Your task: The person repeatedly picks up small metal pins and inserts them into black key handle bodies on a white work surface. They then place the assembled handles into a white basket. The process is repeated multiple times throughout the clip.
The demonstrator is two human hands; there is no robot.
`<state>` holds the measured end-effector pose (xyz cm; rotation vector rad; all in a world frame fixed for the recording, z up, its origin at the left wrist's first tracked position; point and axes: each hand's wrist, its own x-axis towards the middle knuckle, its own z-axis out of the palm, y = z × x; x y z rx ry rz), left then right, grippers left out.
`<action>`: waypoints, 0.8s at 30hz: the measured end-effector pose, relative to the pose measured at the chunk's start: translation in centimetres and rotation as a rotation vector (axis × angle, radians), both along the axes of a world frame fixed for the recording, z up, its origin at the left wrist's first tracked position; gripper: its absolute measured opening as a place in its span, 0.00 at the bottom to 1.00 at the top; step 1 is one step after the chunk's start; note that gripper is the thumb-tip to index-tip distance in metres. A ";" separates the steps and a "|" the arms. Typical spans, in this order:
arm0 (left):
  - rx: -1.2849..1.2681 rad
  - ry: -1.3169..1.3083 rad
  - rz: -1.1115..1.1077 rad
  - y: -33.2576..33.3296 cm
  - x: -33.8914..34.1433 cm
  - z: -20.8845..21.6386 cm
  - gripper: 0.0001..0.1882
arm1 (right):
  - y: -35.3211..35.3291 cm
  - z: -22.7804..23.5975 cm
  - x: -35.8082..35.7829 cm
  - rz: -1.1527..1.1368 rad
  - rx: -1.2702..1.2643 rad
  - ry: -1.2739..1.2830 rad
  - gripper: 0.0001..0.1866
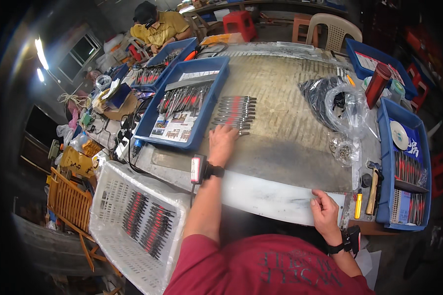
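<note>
We had our left hand [222, 143] at the rods [235, 106], its grip hidden; our right hand [326, 212], fingers loosely parted, lay over the white board [266, 194].

I am holding my left forearm [203, 211] out ahead of me, my left hand [223, 142] turned back-up, its fingers pointing away from my body. My right hand [326, 213] is sitting lower and closer to me, its fingers loosely bent, while my right forearm [348, 264] is slanting inward.
</note>
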<state>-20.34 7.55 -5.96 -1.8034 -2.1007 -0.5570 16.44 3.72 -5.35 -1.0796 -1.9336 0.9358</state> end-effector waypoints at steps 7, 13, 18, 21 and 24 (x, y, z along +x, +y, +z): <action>-0.025 0.004 -0.001 0.2 0.0 0.2 0.09 | 0.0 -0.1 0.0 -0.004 0.023 0.023 0.13; 0.030 -0.068 -0.026 0.3 -0.2 0.1 0.11 | 0.0 -0.3 -0.1 -0.011 0.031 0.035 0.12; 0.061 -0.161 0.015 -0.1 -0.5 0.0 0.11 | 0.0 -0.5 -0.1 -0.017 0.051 0.058 0.12; 0.048 -0.175 0.039 -0.2 -0.7 -0.2 0.10 | 0.0 -0.5 -0.1 -0.014 0.053 0.055 0.12; 0.042 -0.169 0.052 0.0 -0.9 -0.4 0.09 | 0.0 -0.5 0.0 -0.013 0.058 0.048 0.12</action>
